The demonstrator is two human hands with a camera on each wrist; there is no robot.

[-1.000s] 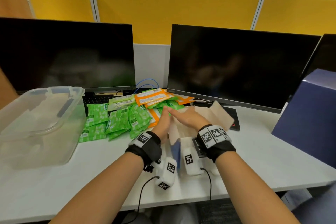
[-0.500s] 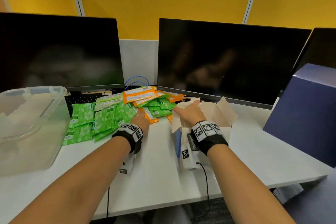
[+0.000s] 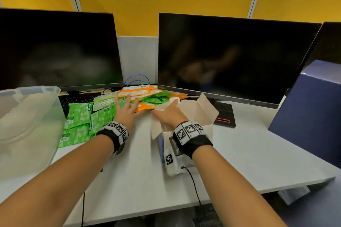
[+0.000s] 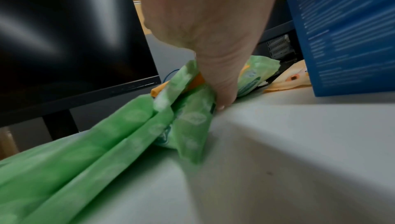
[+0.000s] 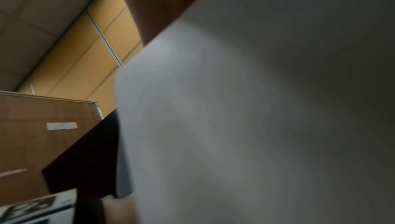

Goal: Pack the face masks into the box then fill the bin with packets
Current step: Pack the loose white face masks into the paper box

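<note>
A heap of green packets (image 3: 81, 116) and orange packets (image 3: 138, 91) lies at the back of the white desk, between the clear plastic bin (image 3: 46, 97) on the left and the face mask box (image 3: 201, 114). My left hand (image 3: 127, 106) rests on the heap with its fingers spread and straight. In the left wrist view its thumb (image 4: 220, 82) touches the desk beside a green packet (image 4: 188, 122). My right hand (image 3: 168, 113) lies flat on the box's open flaps. The box's blue side (image 4: 342, 33) stands close by. A blurred pale flap (image 5: 235, 109) fills the right wrist view.
Two dark monitors (image 3: 230, 57) stand along the back, with a black keyboard (image 3: 77, 98) behind the packets. A large dark blue box (image 3: 310, 112) stands at the right. A black monitor base (image 3: 224, 116) lies behind the mask box. The desk's front edge (image 3: 276, 188) is near.
My left hand left the box and moved left onto the packet heap, spreading its fingers. My right hand stayed on the box flaps.
</note>
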